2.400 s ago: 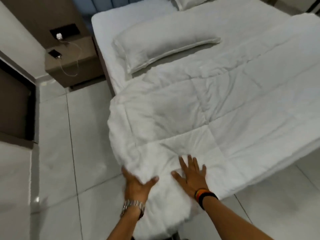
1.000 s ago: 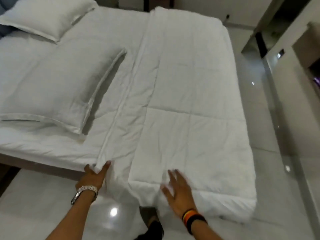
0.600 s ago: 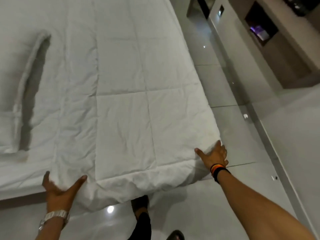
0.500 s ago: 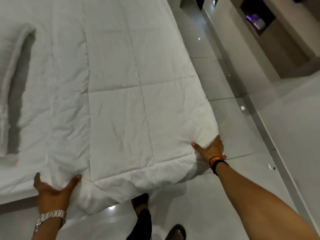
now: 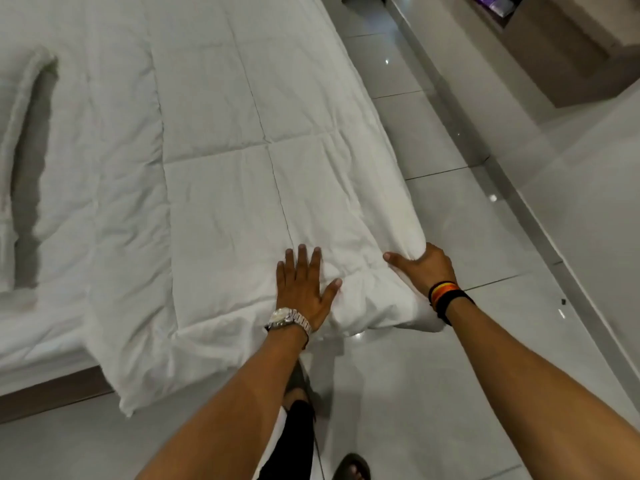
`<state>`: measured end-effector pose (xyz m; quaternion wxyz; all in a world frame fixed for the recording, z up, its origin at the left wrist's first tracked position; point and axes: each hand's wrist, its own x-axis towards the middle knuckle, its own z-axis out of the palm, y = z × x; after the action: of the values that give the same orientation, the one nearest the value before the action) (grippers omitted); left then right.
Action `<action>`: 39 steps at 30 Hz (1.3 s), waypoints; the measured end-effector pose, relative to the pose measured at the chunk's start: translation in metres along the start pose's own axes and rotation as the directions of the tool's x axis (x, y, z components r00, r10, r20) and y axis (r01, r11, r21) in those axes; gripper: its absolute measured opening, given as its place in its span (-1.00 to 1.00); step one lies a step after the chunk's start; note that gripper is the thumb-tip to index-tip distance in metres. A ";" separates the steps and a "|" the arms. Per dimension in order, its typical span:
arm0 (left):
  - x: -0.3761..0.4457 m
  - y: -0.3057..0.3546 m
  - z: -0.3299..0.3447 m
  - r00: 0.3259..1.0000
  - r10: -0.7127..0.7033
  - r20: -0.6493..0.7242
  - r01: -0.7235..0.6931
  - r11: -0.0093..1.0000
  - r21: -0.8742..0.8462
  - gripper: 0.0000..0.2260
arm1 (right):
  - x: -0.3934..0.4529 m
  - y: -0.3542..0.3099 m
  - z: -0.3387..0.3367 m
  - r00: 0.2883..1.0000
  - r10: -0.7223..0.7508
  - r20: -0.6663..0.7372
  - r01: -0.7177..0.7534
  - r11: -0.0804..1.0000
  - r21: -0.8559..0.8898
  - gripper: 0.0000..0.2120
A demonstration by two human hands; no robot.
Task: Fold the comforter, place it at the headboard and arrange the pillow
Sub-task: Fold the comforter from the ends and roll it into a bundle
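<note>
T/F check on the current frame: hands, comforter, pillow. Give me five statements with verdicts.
1. The left hand lies flat, fingers spread, on top of the comforter. True.
2. The right hand hangs clear of the comforter. False: it grips the comforter's near right corner.
3. A watch is on the left wrist. True.
4. The comforter lies fully on the bed. False: its near edge hangs over the bed's side toward the floor.
5. The pillow lies on top of the comforter. False: it lies beside it, at the left edge of view.
</note>
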<state>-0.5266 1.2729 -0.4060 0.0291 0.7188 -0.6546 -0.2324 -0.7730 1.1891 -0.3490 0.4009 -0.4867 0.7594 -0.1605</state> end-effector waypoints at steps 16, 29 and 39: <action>-0.180 -0.216 -0.059 0.541 -0.840 -0.051 0.568 0.409 -0.714 0.31 | -0.096 0.056 0.012 0.970 0.239 -0.044 -0.232 0.965 0.120 0.34; -0.165 -0.231 -0.099 0.471 -0.878 0.082 0.483 0.179 -0.857 -0.44 | -0.067 0.025 0.187 0.817 0.391 0.423 -0.557 0.345 0.756 0.25; -0.245 -0.281 -0.068 0.465 -0.870 0.164 0.629 0.194 -0.753 -0.09 | -0.107 0.022 0.194 0.818 0.386 0.427 -0.555 0.333 0.762 0.17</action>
<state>-0.2492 1.5283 -0.3708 0.2924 0.8919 -0.0437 -0.3423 -0.6163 1.3208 -0.4362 0.6794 0.0114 0.6436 -0.3523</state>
